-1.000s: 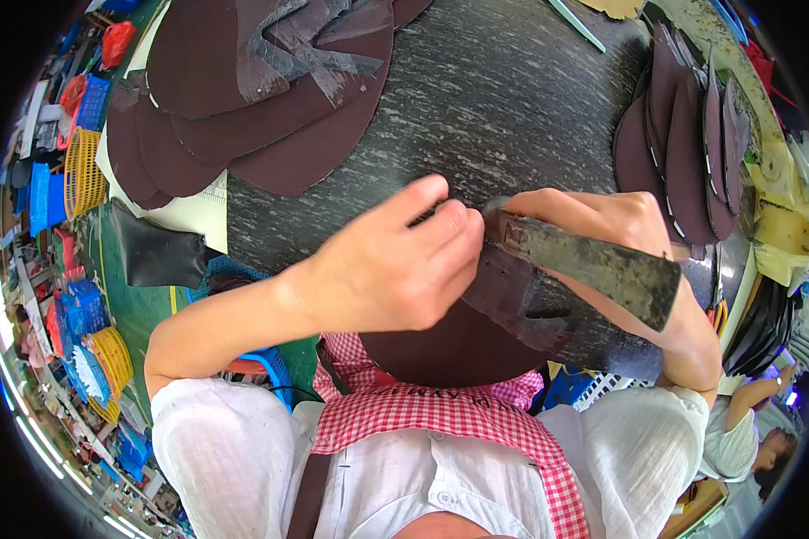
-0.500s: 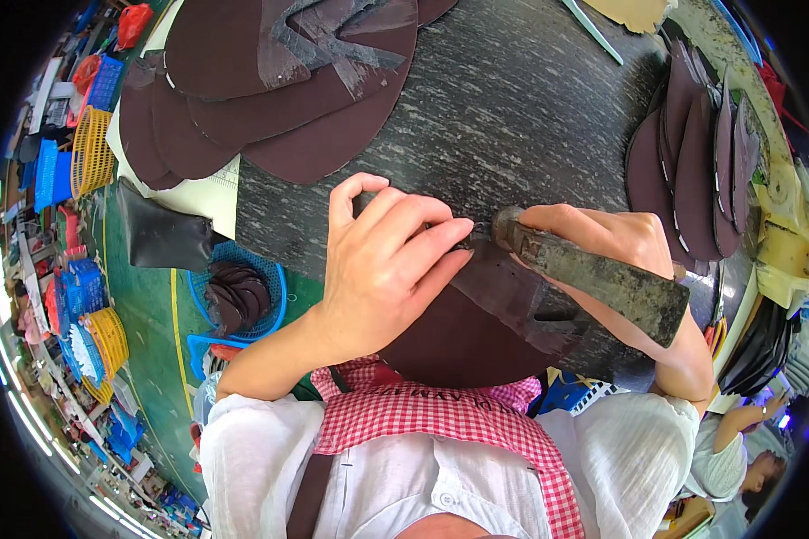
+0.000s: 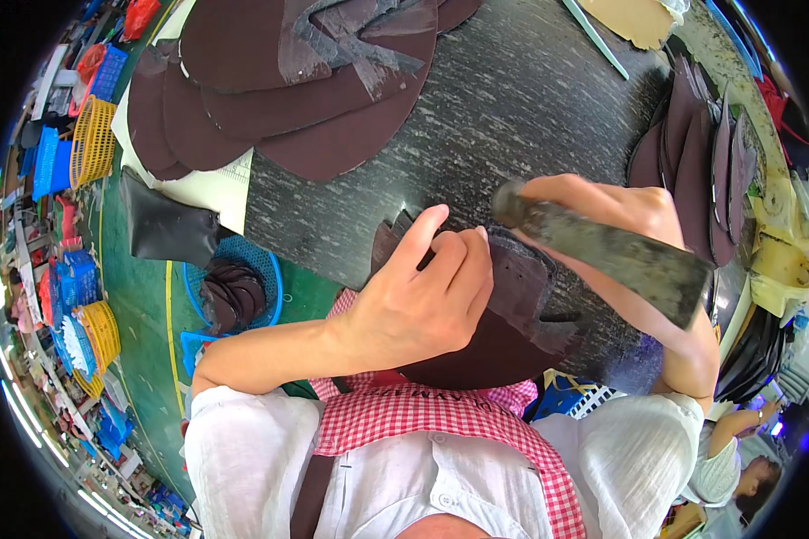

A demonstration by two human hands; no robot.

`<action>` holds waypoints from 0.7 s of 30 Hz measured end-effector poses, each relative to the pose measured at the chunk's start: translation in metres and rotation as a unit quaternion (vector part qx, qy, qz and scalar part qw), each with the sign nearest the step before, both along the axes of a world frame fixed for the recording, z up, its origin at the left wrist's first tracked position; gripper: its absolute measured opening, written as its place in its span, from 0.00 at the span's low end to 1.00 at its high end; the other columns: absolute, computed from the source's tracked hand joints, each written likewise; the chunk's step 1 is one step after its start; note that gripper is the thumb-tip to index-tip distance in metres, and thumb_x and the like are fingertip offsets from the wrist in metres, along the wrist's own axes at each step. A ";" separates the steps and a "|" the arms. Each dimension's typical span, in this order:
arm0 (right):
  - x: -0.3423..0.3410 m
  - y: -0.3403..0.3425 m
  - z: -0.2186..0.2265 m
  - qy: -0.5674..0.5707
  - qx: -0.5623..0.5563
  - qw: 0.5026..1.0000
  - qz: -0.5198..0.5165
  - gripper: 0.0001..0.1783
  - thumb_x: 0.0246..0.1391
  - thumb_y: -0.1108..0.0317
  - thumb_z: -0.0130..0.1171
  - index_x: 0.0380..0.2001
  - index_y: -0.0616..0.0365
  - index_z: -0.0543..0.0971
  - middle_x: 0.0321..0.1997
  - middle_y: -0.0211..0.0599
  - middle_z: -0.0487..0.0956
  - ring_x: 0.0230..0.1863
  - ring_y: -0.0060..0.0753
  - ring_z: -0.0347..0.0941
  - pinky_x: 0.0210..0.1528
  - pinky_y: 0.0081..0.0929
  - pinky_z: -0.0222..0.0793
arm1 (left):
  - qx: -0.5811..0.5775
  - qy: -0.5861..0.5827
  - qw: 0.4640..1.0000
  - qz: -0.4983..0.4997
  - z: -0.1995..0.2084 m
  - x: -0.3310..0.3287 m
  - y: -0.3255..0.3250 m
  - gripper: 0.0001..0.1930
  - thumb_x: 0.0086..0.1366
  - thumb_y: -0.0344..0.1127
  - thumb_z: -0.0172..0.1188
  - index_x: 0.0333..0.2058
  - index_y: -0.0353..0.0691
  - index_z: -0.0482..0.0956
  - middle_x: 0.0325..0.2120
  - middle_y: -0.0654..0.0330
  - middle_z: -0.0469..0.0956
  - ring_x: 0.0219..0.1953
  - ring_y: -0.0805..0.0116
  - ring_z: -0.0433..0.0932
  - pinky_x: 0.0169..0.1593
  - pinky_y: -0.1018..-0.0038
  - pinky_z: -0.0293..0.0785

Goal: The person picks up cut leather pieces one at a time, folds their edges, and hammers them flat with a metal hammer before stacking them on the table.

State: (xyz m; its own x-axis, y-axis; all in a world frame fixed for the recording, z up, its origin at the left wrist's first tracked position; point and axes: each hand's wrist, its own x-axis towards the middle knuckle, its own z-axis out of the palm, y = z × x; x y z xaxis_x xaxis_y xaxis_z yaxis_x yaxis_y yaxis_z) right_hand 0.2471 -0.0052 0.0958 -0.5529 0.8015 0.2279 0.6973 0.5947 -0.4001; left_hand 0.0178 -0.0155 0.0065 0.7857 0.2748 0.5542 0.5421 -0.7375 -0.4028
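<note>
My left hand (image 3: 422, 301) presses its fingers on a dark brown leather piece (image 3: 503, 323) at the near edge of the dark worktable (image 3: 521, 99). In my right hand (image 3: 611, 211) is a long grey metal tool (image 3: 620, 256), gripped near one end, its tip resting on the same leather piece by my left fingertips. Part of the leather hangs over the table edge toward my body.
A pile of dark brown cut leather pieces (image 3: 269, 81) lies at the table's far left. More pieces (image 3: 692, 153) stand stacked at the right. A blue basket (image 3: 234, 287) of pieces sits on the green floor. Coloured crates (image 3: 72, 153) line the left. Another person (image 3: 737, 467) sits at lower right.
My left hand has slid down and curled its fingers onto the leather. My right hand has lifted the metal tool's handle end up and to the right.
</note>
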 end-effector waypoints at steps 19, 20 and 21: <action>0.013 -0.022 -0.011 0.002 0.021 0.998 0.051 0.19 0.51 0.74 0.68 0.48 0.60 0.81 0.39 0.45 0.85 0.37 0.47 0.83 0.38 0.33 0.77 | -0.089 -0.055 0.980 -0.170 0.002 0.000 0.008 0.09 0.53 0.38 0.68 0.28 0.42 0.78 0.25 0.65 0.68 0.28 0.69 0.71 0.30 0.72 0.66; 0.027 -0.023 -0.008 0.035 0.050 0.997 0.037 0.19 0.51 0.75 0.68 0.48 0.60 0.82 0.40 0.45 0.86 0.38 0.44 0.84 0.40 0.31 0.77 | -0.074 -0.056 0.982 -0.167 0.009 0.005 0.009 0.09 0.53 0.38 0.68 0.28 0.42 0.78 0.25 0.65 0.68 0.28 0.69 0.71 0.30 0.72 0.66; 0.041 -0.032 -0.008 0.092 0.115 0.988 -0.040 0.18 0.52 0.76 0.68 0.48 0.61 0.83 0.41 0.43 0.86 0.39 0.39 0.84 0.41 0.30 0.77 | -0.047 -0.059 0.973 -0.219 0.013 0.011 0.001 0.09 0.53 0.39 0.67 0.28 0.42 0.77 0.25 0.65 0.69 0.28 0.69 0.71 0.29 0.73 0.65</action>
State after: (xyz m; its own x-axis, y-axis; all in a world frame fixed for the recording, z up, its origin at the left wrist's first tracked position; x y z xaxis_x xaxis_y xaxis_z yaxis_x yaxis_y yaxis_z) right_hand 0.2881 -0.0369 0.0875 -0.4230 0.7558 0.4999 0.6735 0.6313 -0.3846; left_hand 0.0289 -0.0143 0.0198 0.7719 -0.0173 0.6355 0.2063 -0.9387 -0.2762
